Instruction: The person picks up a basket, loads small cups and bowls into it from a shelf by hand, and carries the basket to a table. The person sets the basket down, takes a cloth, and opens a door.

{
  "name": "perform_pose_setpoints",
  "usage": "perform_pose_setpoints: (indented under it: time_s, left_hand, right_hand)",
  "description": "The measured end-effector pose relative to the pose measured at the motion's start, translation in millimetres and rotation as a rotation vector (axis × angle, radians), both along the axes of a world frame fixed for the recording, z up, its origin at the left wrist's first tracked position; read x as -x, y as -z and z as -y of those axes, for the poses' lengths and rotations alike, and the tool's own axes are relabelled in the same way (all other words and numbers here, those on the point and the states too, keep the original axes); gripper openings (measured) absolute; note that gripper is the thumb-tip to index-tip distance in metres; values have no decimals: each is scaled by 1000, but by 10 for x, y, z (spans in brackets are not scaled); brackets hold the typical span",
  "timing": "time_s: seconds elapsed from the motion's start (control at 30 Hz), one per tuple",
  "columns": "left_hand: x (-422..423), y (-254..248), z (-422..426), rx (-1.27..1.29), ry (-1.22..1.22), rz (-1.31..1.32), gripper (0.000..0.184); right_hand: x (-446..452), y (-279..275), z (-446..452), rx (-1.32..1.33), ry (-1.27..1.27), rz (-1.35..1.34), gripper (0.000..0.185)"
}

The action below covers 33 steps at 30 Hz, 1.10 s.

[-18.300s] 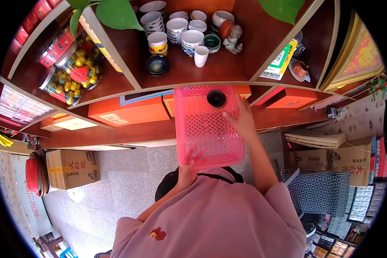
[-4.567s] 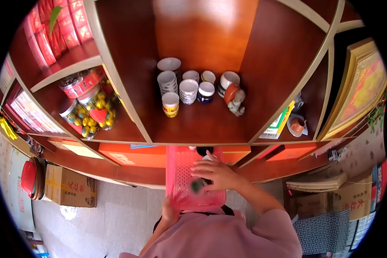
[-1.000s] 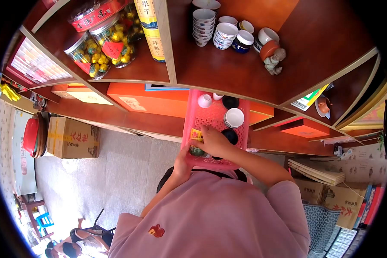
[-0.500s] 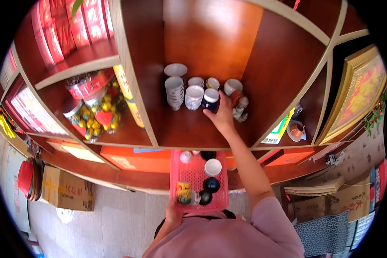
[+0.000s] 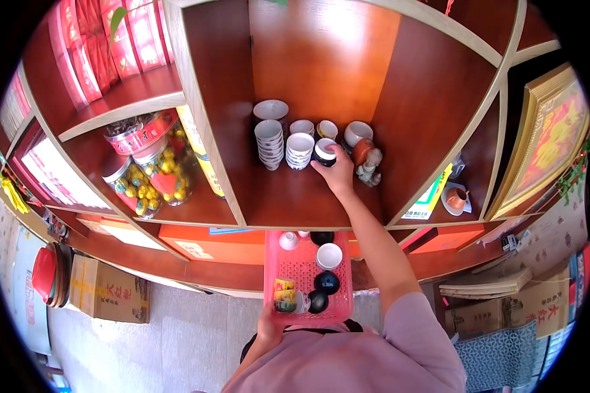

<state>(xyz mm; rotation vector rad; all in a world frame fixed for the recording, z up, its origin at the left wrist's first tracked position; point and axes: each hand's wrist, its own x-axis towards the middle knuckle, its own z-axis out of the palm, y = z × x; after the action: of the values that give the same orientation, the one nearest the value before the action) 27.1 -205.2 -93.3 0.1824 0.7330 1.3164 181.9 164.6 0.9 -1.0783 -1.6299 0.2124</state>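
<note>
My right hand (image 5: 338, 175) reaches into the shelf compartment, fingers closed around a small dark cup with a white inside (image 5: 324, 149). Whether one cup or a stack is in the fingers is partly hidden. Left of it stand a stack of white cups (image 5: 299, 145) and a taller stack of patterned cups (image 5: 269, 134). To the right sit a white bowl (image 5: 358, 133) and a small figurine (image 5: 370, 167). My left hand (image 5: 267, 329) grips the near left corner of a pink plastic basket (image 5: 299, 265), which holds a white cup (image 5: 328, 256), dark cups (image 5: 326, 283) and a yellow patterned cup (image 5: 284, 295).
Jars of yellow-wrapped sweets (image 5: 136, 190) fill the left compartment. A small brown teapot (image 5: 457, 198) and a gold-framed picture (image 5: 537, 141) are on the right. Cardboard boxes (image 5: 109, 288) stand on the floor. Upright wooden dividers (image 5: 210, 137) edge the compartment.
My right hand has shifted slightly, its fingers now higher over the dark cup's rim. The basket stays in my left hand, and the whole view has moved a little.
</note>
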Motion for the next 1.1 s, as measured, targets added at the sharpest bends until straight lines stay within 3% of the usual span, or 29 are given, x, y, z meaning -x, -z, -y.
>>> perform_pose_setpoints:
  time_s: [0.2, 0.33, 0.5, 0.6, 0.77, 1.1]
  left_hand:
    - [8, 95, -43, 69, -3, -47, 58]
    - [9, 93, -48, 38, -25, 33, 53]
    - [6, 44, -73, 51, -22, 62, 53]
    - [8, -30, -70, 5, -2, 20, 55]
    - [14, -56, -80, -55, 24, 33, 56]
    - [12, 18, -80, 43, -38, 46, 53]
  right_hand:
    - [-173, -156, 408, 53, 9, 12, 44]
    - [-234, -365, 1204, 277, -240, -278, 46]
    - [-239, -242, 2110, 467, -542, -154, 47]
    - [-189, -98, 2239, 508, -560, 243, 48]
    - [-74, 189, 2236, 422, -580, 595, 45]
    - [-227, 77, 2595, 765, -494, 589, 48]
